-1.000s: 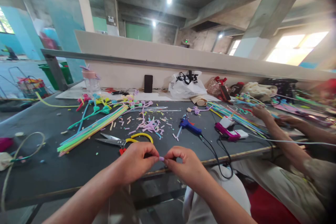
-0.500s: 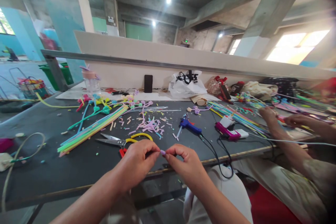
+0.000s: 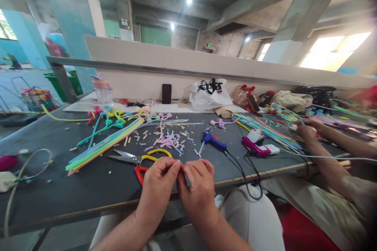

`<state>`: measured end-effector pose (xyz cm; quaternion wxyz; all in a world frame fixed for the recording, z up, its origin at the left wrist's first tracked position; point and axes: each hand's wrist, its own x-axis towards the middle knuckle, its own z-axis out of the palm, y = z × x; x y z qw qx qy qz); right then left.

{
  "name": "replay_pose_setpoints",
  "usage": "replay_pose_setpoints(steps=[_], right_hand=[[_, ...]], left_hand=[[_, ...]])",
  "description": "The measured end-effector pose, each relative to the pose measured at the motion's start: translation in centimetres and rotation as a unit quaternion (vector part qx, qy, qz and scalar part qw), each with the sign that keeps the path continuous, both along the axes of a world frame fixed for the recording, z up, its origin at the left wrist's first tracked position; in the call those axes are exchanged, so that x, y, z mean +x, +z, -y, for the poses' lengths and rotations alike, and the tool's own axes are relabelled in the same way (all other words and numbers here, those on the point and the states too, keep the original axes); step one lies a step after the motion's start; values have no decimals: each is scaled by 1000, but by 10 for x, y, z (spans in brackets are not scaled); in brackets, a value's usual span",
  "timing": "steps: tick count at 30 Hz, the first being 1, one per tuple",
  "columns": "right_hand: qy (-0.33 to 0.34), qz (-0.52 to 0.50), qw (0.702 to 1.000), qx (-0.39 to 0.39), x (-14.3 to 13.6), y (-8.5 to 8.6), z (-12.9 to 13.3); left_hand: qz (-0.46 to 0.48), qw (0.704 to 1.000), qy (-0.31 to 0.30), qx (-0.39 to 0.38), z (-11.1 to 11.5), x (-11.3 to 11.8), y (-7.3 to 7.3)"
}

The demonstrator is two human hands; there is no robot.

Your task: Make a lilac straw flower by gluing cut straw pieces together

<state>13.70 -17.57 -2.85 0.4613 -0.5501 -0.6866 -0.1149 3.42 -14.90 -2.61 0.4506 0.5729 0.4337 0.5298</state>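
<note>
My left hand point(image 3: 157, 188) and my right hand point(image 3: 196, 190) meet above the near edge of the dark table point(image 3: 88, 188). Their fingertips are pinched together on a small lilac piece that is almost hidden between them. Just beyond my left hand lie scissors point(image 3: 138, 159) with yellow and red handles. Behind those is a scatter of short pastel cut bits point(image 3: 169, 140).
A bundle of long coloured sticks point(image 3: 103, 145) lies to the left. A blue glue gun point(image 3: 212, 140) and a pink-white glue gun point(image 3: 257, 149) sit right of centre, their black cable point(image 3: 250, 180) looping over the edge. A co-worker's hands point(image 3: 308, 131) work at the right. A white bag point(image 3: 209, 95) and a phone point(image 3: 166, 93) stand at the back.
My hands have drawn closer together and turned so the backs face me, and the lilac piece is now nearly hidden. The co-worker's hands have shifted farther back on the table.
</note>
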Motion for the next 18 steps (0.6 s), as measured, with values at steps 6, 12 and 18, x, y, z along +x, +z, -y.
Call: replay_pose_setpoints(steps=[6,12,18], right_hand=[[59,-72,994,-53,-3,10,0],[184,-407,842,-301,8,26,-6],[217,-504,758,-353,9,20,-7]], left_hand=[[192,974,-66,-104,-9,-5,-1],[306,926,-147,-164,-7,-13,14],[324,910,-161,-204,-6,-8,8]])
